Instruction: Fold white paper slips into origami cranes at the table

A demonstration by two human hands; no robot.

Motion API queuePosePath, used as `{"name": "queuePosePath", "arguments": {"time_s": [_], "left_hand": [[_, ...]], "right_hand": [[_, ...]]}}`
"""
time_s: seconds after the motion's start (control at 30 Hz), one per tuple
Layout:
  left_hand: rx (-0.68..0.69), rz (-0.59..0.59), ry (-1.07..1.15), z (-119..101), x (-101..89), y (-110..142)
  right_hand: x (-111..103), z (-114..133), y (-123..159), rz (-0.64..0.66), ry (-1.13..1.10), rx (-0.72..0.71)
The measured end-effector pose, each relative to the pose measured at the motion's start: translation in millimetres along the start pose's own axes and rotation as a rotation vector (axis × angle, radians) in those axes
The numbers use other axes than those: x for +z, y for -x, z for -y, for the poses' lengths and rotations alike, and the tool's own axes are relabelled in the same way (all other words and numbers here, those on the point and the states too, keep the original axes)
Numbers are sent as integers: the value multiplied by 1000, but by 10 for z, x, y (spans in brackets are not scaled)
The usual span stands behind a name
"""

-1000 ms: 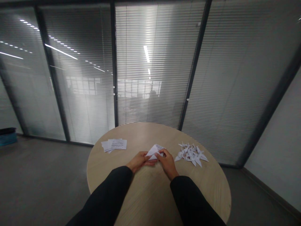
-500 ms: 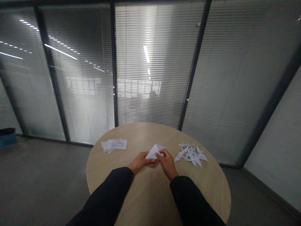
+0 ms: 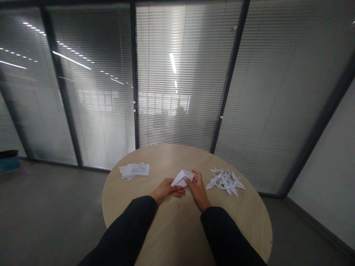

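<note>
Between my hands, above the middle of the round table [image 3: 166,221], is a folded sheet of white paper [image 3: 181,181] with some print near its upper right edge. My left hand [image 3: 168,189] grips its lower left part, thumb on top and fingers beneath. My right hand [image 3: 196,186] pinches the right side, the thumb lying on the folded face and the index finger raised near the top corner. On the right lies a pile of white folded-paper cranes [image 3: 225,181]. A small stack of printed paper sheets [image 3: 138,169] rests on the left.
Beyond the table's far edge stands a glass partition with blinds [image 3: 177,129] and dark frames. A white wall [image 3: 327,166] rises at the right. A blue container with a dark rim [image 3: 9,162] sits on the grey floor at the far left.
My right index finger has lifted from the paper's top edge, and the thumb has shifted slightly up on it. More of the printed edge shows. The stack and pile stay put.
</note>
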State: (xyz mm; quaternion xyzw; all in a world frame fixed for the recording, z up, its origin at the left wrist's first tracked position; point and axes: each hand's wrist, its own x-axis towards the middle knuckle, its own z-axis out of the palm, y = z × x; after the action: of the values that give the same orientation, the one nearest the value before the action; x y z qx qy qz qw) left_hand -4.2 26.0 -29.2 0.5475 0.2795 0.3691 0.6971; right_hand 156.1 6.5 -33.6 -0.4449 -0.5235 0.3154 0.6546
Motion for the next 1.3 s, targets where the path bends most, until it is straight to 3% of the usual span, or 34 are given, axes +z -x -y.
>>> {"name": "queuePosePath", "arguments": {"time_s": [0.1,0.23,0.5,0.83,1.3], "left_hand": [[-9,-11,-4,24,-31,-10],[-20,18,-28,45,-52,-6],[-91,147,-111,17,-8,59],[-140,220,-165,-19,-49,74],[35,-53,-134,-34,-124,-8]], "right_hand": [[-40,15,-27,-86,-56,62],[-96,21,-58,-103,-146,93],[-47,124,-4,15,11,-61],[-83,77,-22,75,75,50],[-88,25,-38,51,-170,127]]}}
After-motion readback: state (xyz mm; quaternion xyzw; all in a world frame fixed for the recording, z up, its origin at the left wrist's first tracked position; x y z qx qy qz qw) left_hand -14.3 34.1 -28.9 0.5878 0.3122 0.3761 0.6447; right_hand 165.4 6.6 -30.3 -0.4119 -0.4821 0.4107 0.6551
